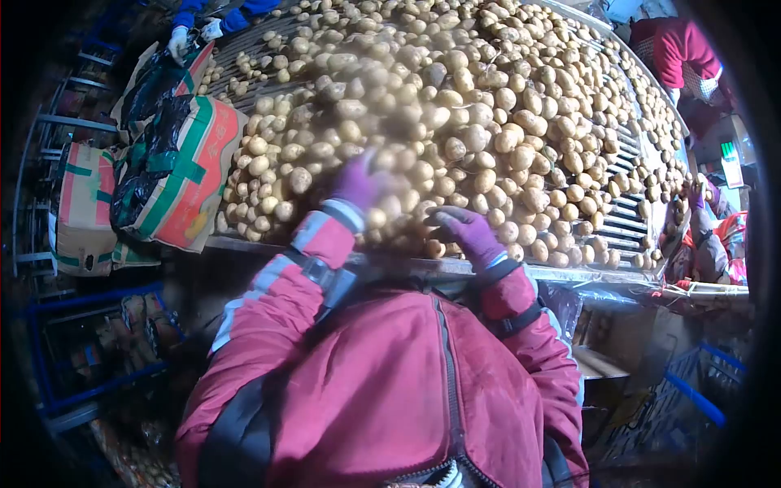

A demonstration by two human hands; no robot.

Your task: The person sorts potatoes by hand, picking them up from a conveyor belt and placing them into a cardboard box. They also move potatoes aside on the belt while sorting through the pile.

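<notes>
Purple gloves cover both hands. My left hand point(358, 182) is over the near part of a large heap of potatoes point(529, 122); motion smears its fingers, so its grip does not show. Blurred potatoes lie just beyond and to the right of it. My right hand point(474, 236) rests on the heap's near edge, its darkened fingers bent and apart, pointing left. A potato point(435, 248) sits just below those fingertips, and I see nothing clearly gripped. The potatoes lie on a slatted table point(628, 234) with a metal front edge point(561, 273).
Bags with green tape point(195, 171) stand at the left. A co-worker's gloved hand point(177, 45) is at the upper left. Another person in a red sleeve point(687, 50) is at the upper right. A blue-framed crate point(106, 350) is lower left; cardboard point(655, 346) is lower right.
</notes>
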